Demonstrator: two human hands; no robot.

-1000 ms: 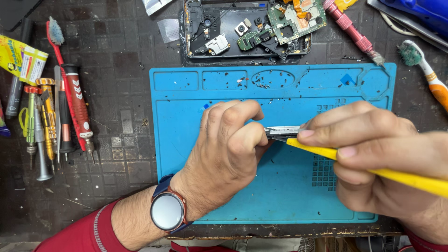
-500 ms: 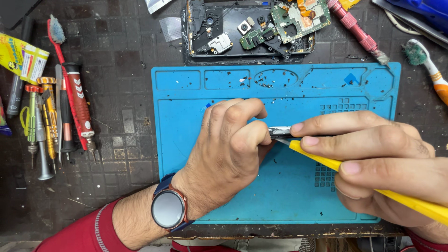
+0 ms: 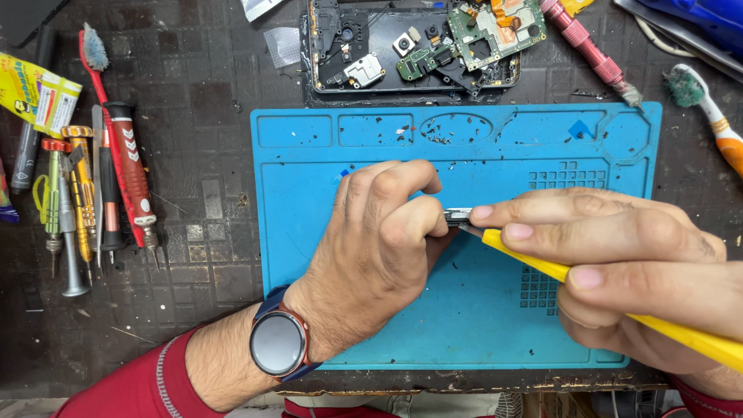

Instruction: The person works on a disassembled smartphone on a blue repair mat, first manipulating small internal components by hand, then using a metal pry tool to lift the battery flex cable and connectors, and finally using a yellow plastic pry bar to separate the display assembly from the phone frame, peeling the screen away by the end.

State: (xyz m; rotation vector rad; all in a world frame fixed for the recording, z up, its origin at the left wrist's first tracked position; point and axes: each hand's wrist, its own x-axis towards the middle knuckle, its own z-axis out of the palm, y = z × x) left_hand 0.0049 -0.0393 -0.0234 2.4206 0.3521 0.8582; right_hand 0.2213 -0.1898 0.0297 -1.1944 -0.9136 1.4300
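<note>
My left hand (image 3: 379,240) pinches a small dark metal part (image 3: 457,214) between thumb and forefinger over the blue silicone work mat (image 3: 480,325). A round watch sits on that wrist. My right hand (image 3: 627,263) grips a yellow-handled tool (image 3: 542,267), and its metal tip touches the small part. Most of the part is hidden by my fingers.
A disassembled phone (image 3: 410,54) with loose circuit boards lies above the mat. Screwdrivers, tweezers and a red-handled brush (image 3: 101,124) lie in a row at the left. A pink-handled tool (image 3: 588,50) and a white and orange brush (image 3: 708,108) sit at the upper right.
Both hands stay together over the mat. The view has shifted slightly, and the right hand with the yellow tool has edged a little toward the left hand.
</note>
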